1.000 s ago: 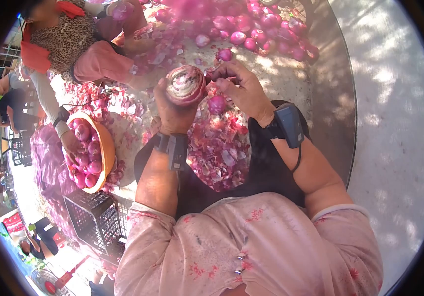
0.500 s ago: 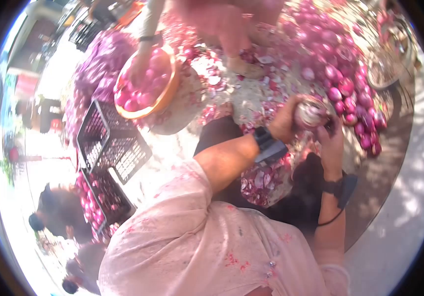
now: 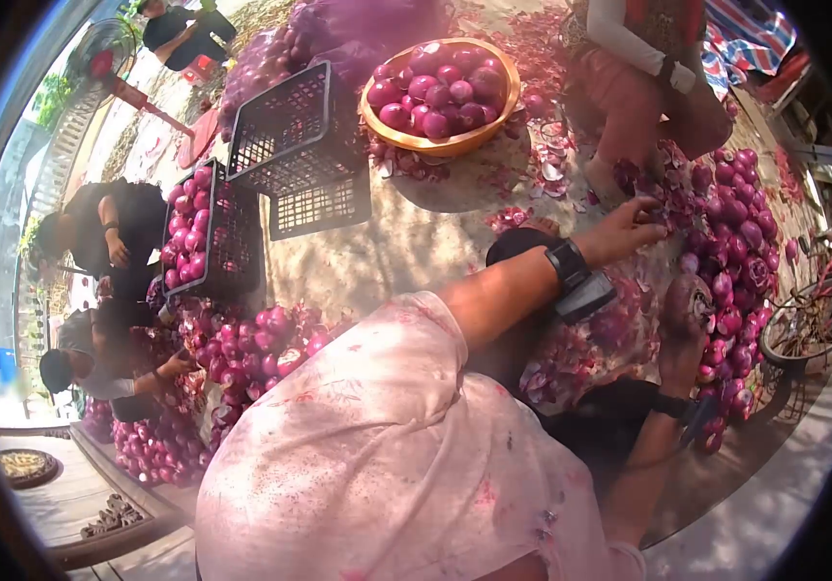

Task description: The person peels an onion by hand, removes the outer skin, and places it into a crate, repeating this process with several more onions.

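My right hand [image 3: 682, 356] holds a large red onion [image 3: 687, 304] up in front of it, the fingers around its lower part. Off the onion, my left hand [image 3: 623, 232] reaches forward with its fingers stretched and apart, and I see nothing in it. Beyond both hands lies a long heap of red onions [image 3: 753, 232], close to the left fingertips. Loose onion skins [image 3: 556, 380] are strewn on the ground beneath my arms and about my dark-trousered legs. Each wrist wears a dark band with a box-like device.
An orange basin [image 3: 443, 147] of peeled onions stands ahead. Left of it are an empty black crate [image 3: 275, 126] and a crate filled with onions [image 3: 242, 232]. Co-workers sit at the left and one at the upper right. A bicycle [image 3: 808, 324] lies at the right.
My view has swung left, bringing more crates and people in. My left hand has come off the onion, which stays in my right. The co-worker's hand has left the basin.
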A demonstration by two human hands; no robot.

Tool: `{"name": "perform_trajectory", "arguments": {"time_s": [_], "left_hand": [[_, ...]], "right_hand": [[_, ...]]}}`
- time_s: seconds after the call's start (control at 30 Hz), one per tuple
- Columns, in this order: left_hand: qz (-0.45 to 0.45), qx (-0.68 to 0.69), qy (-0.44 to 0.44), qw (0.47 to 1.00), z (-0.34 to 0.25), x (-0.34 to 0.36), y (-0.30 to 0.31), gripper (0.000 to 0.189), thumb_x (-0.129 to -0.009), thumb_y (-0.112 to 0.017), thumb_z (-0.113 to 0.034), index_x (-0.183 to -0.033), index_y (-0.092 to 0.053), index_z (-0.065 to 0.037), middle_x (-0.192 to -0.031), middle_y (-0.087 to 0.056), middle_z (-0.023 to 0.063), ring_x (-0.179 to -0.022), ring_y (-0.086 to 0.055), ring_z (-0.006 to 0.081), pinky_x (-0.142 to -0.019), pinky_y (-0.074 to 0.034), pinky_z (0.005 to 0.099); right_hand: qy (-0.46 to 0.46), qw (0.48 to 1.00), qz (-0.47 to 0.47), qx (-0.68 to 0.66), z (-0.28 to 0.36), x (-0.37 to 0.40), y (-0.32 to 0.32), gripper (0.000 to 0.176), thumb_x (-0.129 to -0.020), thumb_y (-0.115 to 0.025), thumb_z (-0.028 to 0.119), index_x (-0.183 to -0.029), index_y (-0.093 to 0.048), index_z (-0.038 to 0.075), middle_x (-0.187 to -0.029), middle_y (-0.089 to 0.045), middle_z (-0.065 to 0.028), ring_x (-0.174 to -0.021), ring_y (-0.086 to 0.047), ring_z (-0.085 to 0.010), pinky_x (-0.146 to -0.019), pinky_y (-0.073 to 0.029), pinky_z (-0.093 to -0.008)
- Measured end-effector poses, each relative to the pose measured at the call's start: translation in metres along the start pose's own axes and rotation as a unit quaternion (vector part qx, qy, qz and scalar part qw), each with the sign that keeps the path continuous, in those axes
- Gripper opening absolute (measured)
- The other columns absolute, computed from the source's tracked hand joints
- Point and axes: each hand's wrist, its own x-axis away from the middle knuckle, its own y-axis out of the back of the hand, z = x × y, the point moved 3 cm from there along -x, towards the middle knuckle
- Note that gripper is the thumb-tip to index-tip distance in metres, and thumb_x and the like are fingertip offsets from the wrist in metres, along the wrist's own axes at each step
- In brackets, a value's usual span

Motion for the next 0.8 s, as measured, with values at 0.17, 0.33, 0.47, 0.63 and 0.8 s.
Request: {"name": "perform_trajectory", "arguments": {"time_s": [0.17,0.33,0.47,0.63,0.8], "left_hand": [[-0.371,-0.062,-0.010,0.927,-0.043,0.118,0.246,0.044,-0.089,-0.059,-0.022,-0.128,-0.048,-0.006,-0.106,-0.060,0.0056,-0.088,-0.059,0.0149,-0.066,-0.049,0.0301],[-0.591,-0.294,0.057,0.749,-0.010,0.251,0.468,0.063,-0.074,-0.070,-0.033,-0.120,-0.053,0.007,-0.111,-0.062,0.0222,-0.105,-0.061,0.0306,-0.090,-0.048,0.0359],[-0.627,-0.439,0.197,0.613,0.009,0.300,0.549,0.083,-0.068,-0.072,-0.044,-0.136,-0.043,-0.006,-0.132,-0.047,0.0209,-0.123,-0.046,0.0361,-0.103,-0.038,0.0425],[-0.602,-0.526,0.239,0.551,0.011,0.282,0.595,0.086,-0.070,-0.072,-0.044,-0.141,-0.036,-0.011,-0.140,-0.040,0.0198,-0.129,-0.040,0.0346,-0.105,-0.036,0.0448],[-0.544,-0.605,0.221,0.538,0.031,0.241,0.651,0.085,-0.071,-0.071,-0.043,-0.142,-0.036,-0.011,-0.142,-0.041,0.0148,-0.134,-0.034,0.0319,-0.106,-0.031,0.0515]], "right_hand": [[-0.036,0.998,0.004,-0.060,0.003,0.005,-0.023,0.031,-0.093,-0.053,0.032,-0.116,-0.056,0.012,-0.110,-0.062,-0.0058,-0.094,-0.058,-0.0232,-0.069,-0.047,-0.0334],[-0.070,0.981,-0.105,-0.147,0.013,0.024,-0.056,0.047,-0.094,-0.053,0.034,-0.136,-0.046,0.014,-0.130,-0.054,-0.0088,-0.113,-0.053,-0.0253,-0.086,-0.047,-0.0328],[-0.012,0.983,-0.153,0.099,0.012,0.013,-0.027,0.040,-0.096,-0.046,0.022,-0.132,-0.049,0.005,-0.122,-0.058,-0.0115,-0.101,-0.058,-0.0275,-0.083,-0.048,-0.0338],[-0.124,0.978,-0.073,-0.149,0.011,-0.009,-0.051,0.038,-0.093,-0.043,0.007,-0.130,-0.046,0.002,-0.120,-0.055,-0.0186,-0.110,-0.052,-0.0358,-0.096,-0.038,-0.0392],[-0.113,0.959,-0.258,0.006,-0.011,-0.028,-0.060,0.042,-0.093,-0.054,0.032,-0.131,-0.050,0.013,-0.120,-0.057,-0.0054,-0.081,-0.057,-0.0169,-0.059,-0.049,-0.0295]]}}
